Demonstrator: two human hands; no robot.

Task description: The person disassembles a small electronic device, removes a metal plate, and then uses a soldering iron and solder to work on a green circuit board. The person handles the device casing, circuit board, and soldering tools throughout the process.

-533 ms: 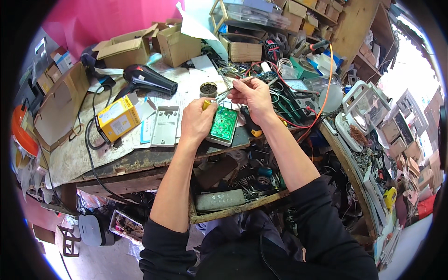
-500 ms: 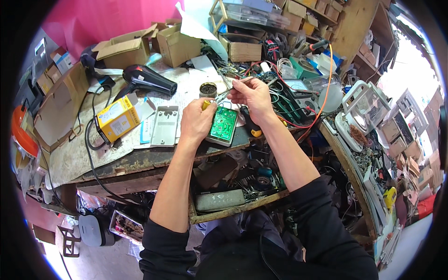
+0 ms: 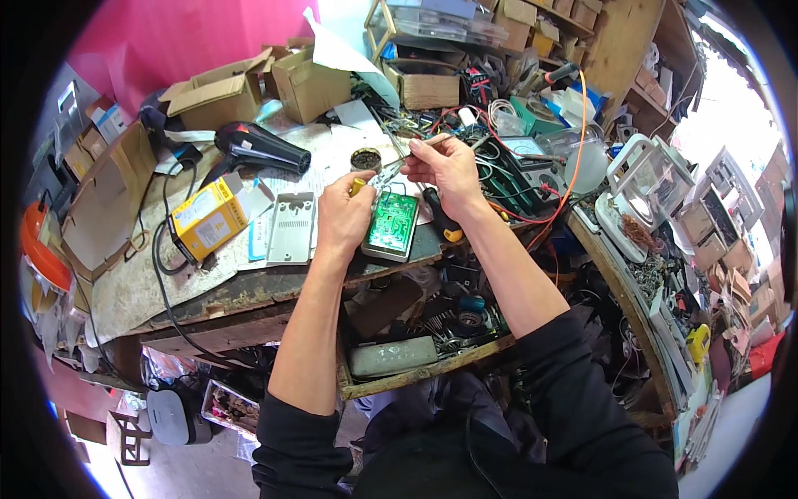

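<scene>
My left hand [image 3: 341, 214] is closed on a yellow-handled tool [image 3: 357, 186], just left of a green circuit board [image 3: 391, 223] in a pale housing on the bench. My right hand [image 3: 445, 173], higher and to the right, pinches a thin tool [image 3: 431, 142] whose shape is unclear; small silvery metal shows between both hands, too small to make out. Behind them stands an open round tin [image 3: 365, 160] with dark contents. A grey plastic cover [image 3: 290, 229] lies left of the board, and a black-and-yellow handled tool [image 3: 440, 213] lies to its right.
A hair dryer [image 3: 259, 148], a yellow carton [image 3: 208, 219] and cardboard boxes [image 3: 215, 91] occupy the bench's left and back. Tangled cables, an orange cord [image 3: 579, 150] and instruments crowd the right. An open drawer [image 3: 391, 361] of parts is below the bench edge [image 3: 216, 304].
Both hands and the bench things sit slightly higher and further left in the picture, as the view shifted a little. Both grips look the same, and the board now shows more glare.
</scene>
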